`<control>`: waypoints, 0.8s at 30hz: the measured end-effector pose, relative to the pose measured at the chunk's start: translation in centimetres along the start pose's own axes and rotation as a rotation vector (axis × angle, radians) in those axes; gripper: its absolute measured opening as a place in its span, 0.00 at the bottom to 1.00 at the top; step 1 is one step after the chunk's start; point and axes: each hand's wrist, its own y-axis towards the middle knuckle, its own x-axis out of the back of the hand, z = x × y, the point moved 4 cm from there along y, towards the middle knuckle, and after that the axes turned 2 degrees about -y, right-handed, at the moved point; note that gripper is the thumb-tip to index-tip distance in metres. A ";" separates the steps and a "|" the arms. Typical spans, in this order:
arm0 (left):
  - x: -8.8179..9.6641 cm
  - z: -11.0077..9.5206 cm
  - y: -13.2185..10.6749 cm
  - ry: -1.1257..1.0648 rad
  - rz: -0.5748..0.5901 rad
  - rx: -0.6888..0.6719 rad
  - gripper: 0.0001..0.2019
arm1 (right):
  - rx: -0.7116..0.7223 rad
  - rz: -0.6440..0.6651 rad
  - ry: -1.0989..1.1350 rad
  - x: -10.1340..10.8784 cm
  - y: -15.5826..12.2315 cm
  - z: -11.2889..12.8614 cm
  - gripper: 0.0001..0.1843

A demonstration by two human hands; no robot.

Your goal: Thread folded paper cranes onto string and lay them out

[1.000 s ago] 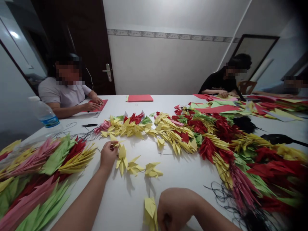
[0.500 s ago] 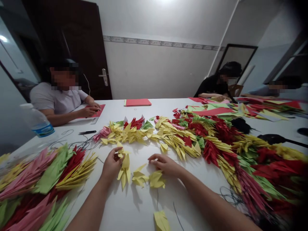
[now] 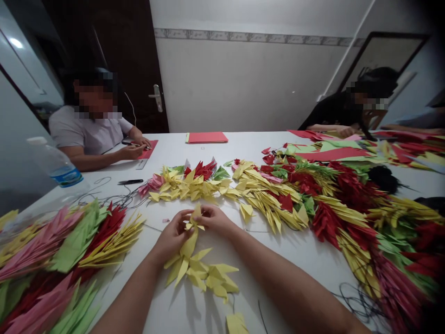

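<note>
My left hand (image 3: 175, 233) and my right hand (image 3: 216, 221) meet at the top of a chain of yellow folded-paper pieces (image 3: 189, 246). The fingers of both hands close on the uppermost folded piece, which points upward between them. Below it the chain hangs and bends toward the right, its lower yellow pieces (image 3: 219, 280) splayed like petals. A dark string shows under the lowest piece. Nearer to me, one more yellow folded piece (image 3: 237, 323) lies on the white table (image 3: 205, 320), partly cut off by the frame.
Colourful folded-paper bundles lie at left (image 3: 79, 241), and a long heap (image 3: 278, 195) stretches to the right. A black-handled knife (image 3: 130, 182), loose cords and a plastic bottle (image 3: 57, 162) are at left. Red paper sheets (image 3: 207, 137) lie at the back. Other people sit around the table.
My right hand has moved left and up to join my left hand at the chain's top piece. The yellow pieces have drawn closer together. The view has shifted slightly.
</note>
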 end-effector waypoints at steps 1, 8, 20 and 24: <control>0.1 0.1 0.0 0.030 -0.042 0.007 0.27 | -0.021 -0.008 0.055 0.1 -0.1 -0.2 0.18; 0.2 0.1 0.5 0.051 -0.142 0.029 0.22 | -0.060 -0.039 0.388 0.8 -0.5 0.0 0.17; -0.1 -1.1 0.0 0.288 -0.037 -0.011 0.20 | -0.171 0.090 0.303 0.0 -1.4 0.7 0.18; 0.0 -1.1 -0.2 0.232 -0.015 -0.012 0.18 | -0.186 0.089 0.287 -0.1 -1.6 1.0 0.17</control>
